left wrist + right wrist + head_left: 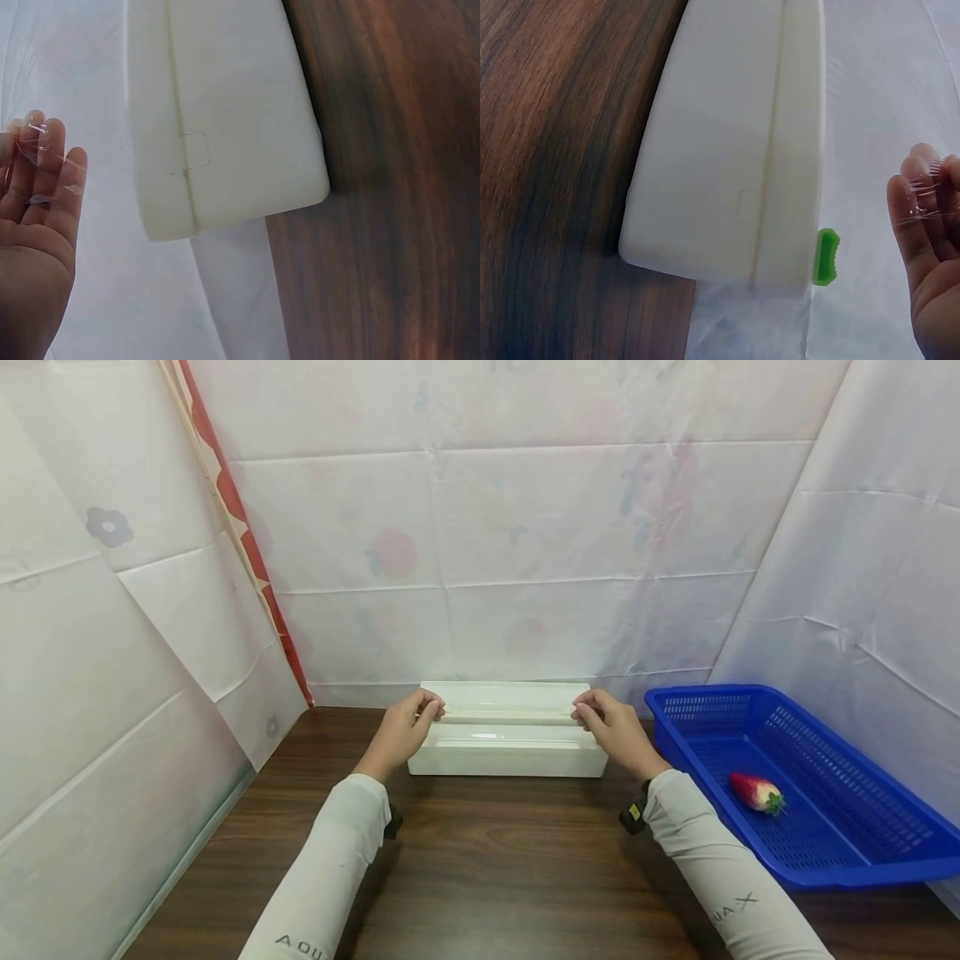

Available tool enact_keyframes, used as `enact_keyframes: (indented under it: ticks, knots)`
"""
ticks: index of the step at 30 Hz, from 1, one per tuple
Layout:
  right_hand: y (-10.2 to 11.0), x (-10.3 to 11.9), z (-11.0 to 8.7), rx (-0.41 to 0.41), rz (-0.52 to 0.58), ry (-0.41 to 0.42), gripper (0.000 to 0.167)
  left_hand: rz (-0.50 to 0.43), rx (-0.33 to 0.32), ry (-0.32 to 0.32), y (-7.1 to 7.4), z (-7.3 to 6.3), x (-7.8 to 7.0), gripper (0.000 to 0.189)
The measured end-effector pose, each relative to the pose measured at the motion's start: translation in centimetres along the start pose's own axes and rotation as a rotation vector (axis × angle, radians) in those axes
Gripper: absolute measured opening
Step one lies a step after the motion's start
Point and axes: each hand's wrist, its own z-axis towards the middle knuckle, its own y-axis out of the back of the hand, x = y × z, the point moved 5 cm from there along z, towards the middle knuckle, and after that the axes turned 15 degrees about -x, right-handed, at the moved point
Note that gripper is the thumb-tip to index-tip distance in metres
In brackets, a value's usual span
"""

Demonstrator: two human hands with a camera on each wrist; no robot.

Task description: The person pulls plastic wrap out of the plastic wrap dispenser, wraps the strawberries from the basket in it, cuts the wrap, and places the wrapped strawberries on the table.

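A long white cling film dispenser (506, 760) stands on the table, its long side towards me. My left hand (405, 731) is above its left end, thumb and fingers pinching one corner of clear cling film (39, 135). Over the right end, my right hand (617, 735) pinches the film's other corner, which is crinkled between the fingertips in the right wrist view. The stretch of film between the hands is see-through and hard to make out. A green slider (826, 257) sits at the dispenser's edge in the right wrist view. The film roll is hidden.
A blue plastic basket (720, 843) stands to the right, with a red strawberry-like fruit (756, 793) in it. The dark wood table (495, 877) extends in front of the dispenser. White patterned sheets (525, 527) enclose the back and sides.
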Motion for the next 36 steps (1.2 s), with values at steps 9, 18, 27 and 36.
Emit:
enact_keyframes:
  ticks: [9,18,27,36]
  knots:
    - [0.5,0.8,0.3,-0.069,-0.004,0.016,0.022,-0.024,-0.005,0.01,0.5,0.4,-0.6,0.025]
    - [1.1,1.4,0.5,-0.116,0.032,0.018,0.021,-0.07,-0.029,0.017,0.9,0.9,-1.0,0.027]
    - [1.6,1.9,0.8,-0.169,0.021,0.007,0.022,-0.097,-0.039,0.064,1.4,1.2,-1.5,0.028]
    - [2.2,2.4,1.3,-0.222,0.048,-0.016,0.023,-0.102,-0.045,0.08,2.0,1.5,-2.4,0.027]
